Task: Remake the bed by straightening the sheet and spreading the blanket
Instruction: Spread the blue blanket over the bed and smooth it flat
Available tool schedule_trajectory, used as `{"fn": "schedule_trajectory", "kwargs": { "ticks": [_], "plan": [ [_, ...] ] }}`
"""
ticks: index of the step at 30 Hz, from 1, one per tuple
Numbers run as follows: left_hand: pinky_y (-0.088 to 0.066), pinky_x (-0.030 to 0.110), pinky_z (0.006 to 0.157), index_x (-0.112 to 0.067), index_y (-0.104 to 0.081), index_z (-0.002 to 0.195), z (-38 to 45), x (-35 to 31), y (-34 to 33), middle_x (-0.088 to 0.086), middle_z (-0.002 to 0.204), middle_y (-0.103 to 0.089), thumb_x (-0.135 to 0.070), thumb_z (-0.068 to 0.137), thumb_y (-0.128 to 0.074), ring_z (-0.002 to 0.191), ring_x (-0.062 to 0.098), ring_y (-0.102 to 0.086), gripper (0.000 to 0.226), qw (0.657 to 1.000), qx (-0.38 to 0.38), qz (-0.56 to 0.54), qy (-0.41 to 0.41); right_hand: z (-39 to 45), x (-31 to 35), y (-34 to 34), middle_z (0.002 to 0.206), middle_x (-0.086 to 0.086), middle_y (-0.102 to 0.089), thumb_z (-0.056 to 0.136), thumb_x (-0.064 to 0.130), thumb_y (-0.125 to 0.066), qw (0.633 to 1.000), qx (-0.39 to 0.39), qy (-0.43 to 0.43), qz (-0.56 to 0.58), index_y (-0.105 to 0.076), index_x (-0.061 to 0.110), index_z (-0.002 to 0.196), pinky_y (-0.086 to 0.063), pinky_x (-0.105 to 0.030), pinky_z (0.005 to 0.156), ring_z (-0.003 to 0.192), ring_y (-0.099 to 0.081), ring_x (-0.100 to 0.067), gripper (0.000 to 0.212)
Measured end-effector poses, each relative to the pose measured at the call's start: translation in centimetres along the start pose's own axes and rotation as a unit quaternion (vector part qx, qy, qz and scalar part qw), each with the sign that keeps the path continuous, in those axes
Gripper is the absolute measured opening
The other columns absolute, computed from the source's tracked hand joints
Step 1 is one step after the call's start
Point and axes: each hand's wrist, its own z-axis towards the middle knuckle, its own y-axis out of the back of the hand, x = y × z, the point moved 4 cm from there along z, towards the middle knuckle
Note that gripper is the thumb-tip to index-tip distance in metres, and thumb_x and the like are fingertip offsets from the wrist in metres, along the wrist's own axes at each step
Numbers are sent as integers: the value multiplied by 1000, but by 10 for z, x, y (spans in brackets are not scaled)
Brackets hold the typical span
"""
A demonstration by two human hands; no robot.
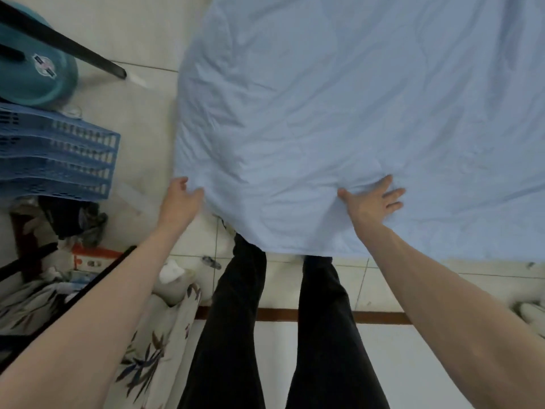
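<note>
Left hand (180,199) pinches the light blue blanket (339,119) edge; right hand (373,199) presses it, fingers (393,192) spread wide. Blue slotted baskets (59,154) stacked, contents unclear.

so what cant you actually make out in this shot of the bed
- Head view: the sheet and mattress, hidden under the light blue blanket.
- Blanket's far and right sides: cut off by the frame edges.
- Left hand: fingertips hidden in the blanket's edge.
- Feet: hidden behind the legs.
- Floor clutter by the blue basket: blurred.
</note>
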Motion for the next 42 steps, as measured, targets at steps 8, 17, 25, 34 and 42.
{"fn": "schedule_trajectory", "kwargs": {
  "ticks": [8,17,25,34,42],
  "plan": [
    [-55,40,85,-15,-65,107,1,-70,-70,1,101,-69,-42,94,-66,95,25,-66,30,983,115,87,-111,-77,30,-88,164,-10,28,78,60,-75,993,86,-8,82,14,27,160,-13,-60,121,150,22,-45,126],
    [-43,33,70,-22,-64,93,-4,-59,-56,5,101,-73,-38,101,-55,87,24,-62,20,976,64,175,-111,-80,30,-85,162,-10,34,74,61,-80,989,130,5,74,21,30,157,-8,-58,123,147,27,-47,134],
    [-46,33,83,-20,-50,134,41,-182,-43,-1,115,-65,-53,91,-60,108,26,-65,55,994,-25,4,-107,-88,31,-80,161,-11,36,81,59,-74,990,118,15,75,19,30,158,-16,-56,121,148,28,-44,124],
    [-43,35,77,-15,-55,92,98,-243,-14,13,98,-65,-36,94,-60,99,36,-64,22,983,-155,55,-86,-70,25,-58,160,-9,38,84,60,-70,966,243,5,90,12,41,158,-12,-53,122,148,27,-44,112],
    [-53,49,101,-12,-61,123,99,-307,21,14,122,-68,-54,77,-65,113,33,-65,63,992,-111,14,-49,-37,59,-20,165,-21,4,87,62,-62,937,345,-53,19,-5,23,162,-8,-55,123,150,-3,-46,102]
  ]
}}
